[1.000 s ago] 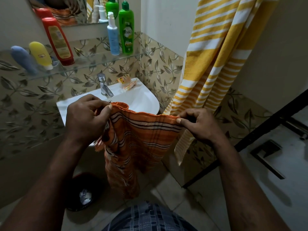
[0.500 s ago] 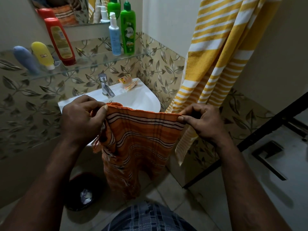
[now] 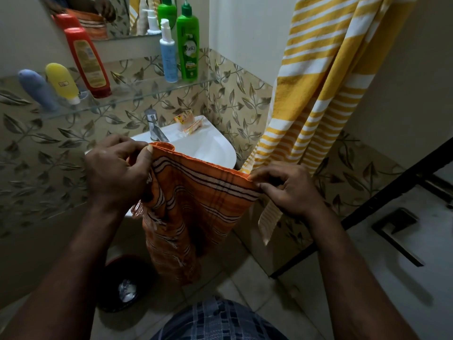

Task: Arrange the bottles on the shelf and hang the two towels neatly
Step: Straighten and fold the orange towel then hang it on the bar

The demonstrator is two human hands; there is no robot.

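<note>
An orange striped towel (image 3: pixel 198 204) hangs folded between my hands in front of the sink. My left hand (image 3: pixel 117 170) pinches its top left corner and my right hand (image 3: pixel 289 187) pinches the top right corner. A yellow and white striped towel (image 3: pixel 326 77) hangs on the right wall. On the glass shelf (image 3: pixel 137 94) stand a red bottle (image 3: pixel 87 62), a yellow bottle (image 3: pixel 62 82), a blue-grey bottle (image 3: pixel 36 90), a light blue pump bottle (image 3: pixel 168 54) and a green pump bottle (image 3: pixel 188 45).
A white sink (image 3: pixel 206 148) with a chrome tap (image 3: pixel 153 126) and orange soap packets (image 3: pixel 188 122) sits under the shelf. A dark bin (image 3: pixel 125 283) stands on the tiled floor below. A mirror (image 3: pixel 110 15) hangs above the shelf. A dark door frame (image 3: pixel 382 195) runs along the right.
Both hands have kept their pinch on the orange towel and lifted its top edge slightly; the left end now folds over near the tap.
</note>
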